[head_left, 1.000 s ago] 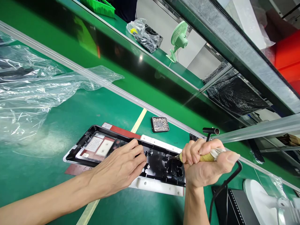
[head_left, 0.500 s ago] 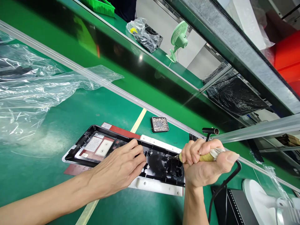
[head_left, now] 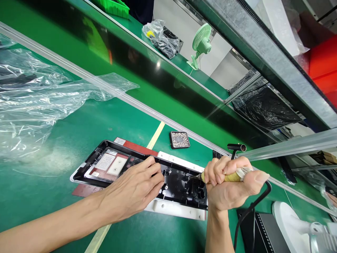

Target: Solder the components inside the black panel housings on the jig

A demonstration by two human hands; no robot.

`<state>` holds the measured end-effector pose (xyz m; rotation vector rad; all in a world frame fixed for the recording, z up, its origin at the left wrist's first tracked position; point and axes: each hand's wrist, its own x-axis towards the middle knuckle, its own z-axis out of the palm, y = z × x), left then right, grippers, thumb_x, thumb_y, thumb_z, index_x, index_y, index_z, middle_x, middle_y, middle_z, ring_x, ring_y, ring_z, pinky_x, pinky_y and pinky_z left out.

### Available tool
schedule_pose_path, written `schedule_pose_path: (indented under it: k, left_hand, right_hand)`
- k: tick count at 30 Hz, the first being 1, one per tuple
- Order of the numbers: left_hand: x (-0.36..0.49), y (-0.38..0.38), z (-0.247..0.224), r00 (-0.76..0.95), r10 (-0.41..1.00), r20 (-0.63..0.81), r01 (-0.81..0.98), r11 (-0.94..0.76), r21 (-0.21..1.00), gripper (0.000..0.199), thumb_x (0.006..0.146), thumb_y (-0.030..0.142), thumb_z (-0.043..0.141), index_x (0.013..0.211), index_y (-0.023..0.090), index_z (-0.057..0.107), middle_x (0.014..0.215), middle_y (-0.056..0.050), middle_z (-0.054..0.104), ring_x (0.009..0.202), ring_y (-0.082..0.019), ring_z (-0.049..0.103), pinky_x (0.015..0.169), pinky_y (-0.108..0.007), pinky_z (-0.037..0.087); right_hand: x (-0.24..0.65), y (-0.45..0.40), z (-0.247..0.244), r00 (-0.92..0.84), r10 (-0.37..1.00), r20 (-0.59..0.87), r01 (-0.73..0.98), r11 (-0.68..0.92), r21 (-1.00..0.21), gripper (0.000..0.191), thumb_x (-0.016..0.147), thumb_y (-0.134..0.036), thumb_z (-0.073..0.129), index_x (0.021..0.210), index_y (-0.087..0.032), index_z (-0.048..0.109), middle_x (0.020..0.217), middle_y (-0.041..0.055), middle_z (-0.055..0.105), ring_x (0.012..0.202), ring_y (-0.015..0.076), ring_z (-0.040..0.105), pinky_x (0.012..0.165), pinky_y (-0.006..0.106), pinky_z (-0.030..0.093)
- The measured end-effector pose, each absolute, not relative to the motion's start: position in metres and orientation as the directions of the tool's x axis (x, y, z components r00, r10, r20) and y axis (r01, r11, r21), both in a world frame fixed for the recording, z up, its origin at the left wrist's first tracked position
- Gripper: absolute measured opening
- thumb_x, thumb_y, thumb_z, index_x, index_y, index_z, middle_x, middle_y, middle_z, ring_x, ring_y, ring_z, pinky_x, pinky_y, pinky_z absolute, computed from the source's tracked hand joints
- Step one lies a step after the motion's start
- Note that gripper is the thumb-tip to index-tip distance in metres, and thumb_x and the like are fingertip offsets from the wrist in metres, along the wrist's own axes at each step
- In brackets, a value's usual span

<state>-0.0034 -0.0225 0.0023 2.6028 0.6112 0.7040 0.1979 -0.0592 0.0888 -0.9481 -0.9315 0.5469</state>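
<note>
Right hand point(head_left: 223, 186) is wrapped around yellow-handled tool point(head_left: 233, 176), tip pointing left at right half of black housing point(head_left: 176, 182). Left hand point(head_left: 140, 184) lies over housing's middle, half-curled, hold unclear; long axis roughly left-right.

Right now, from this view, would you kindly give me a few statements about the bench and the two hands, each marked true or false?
1. The right hand grips a yellow handle. True.
2. A small tray of metal bits sits on the green bench. True.
3. The left hand reaches into that tray. False: it is over the black frame, apart from the tray.
4. The fan is bright red. False: it is pale green.
5. See-through plastic lies at the picture's left side. True.
</note>
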Motion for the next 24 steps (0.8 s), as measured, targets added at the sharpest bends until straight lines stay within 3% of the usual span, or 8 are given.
schedule_pose_path:
  k: [24]
  left_hand:
    - [-0.0036,-0.0219,0.0023,0.785,0.486,0.385,0.300,-0.841,0.449,0.027,0.103,0.016,0.042,0.087,0.016,0.064,0.082,-0.004,0.056,0.083,-0.021,0.044,0.079,-0.040,0.034]
  right_hand:
    - [0.2006,-0.0577,0.0887,0.478,0.747,0.462,0.021,0.516,-0.856,0.056,0.098,-0.062,0.035,0.063,-0.021,0.050,0.040,-0.0069,0.038,0.029,0.0091,0.030,0.027,0.022,0.032]
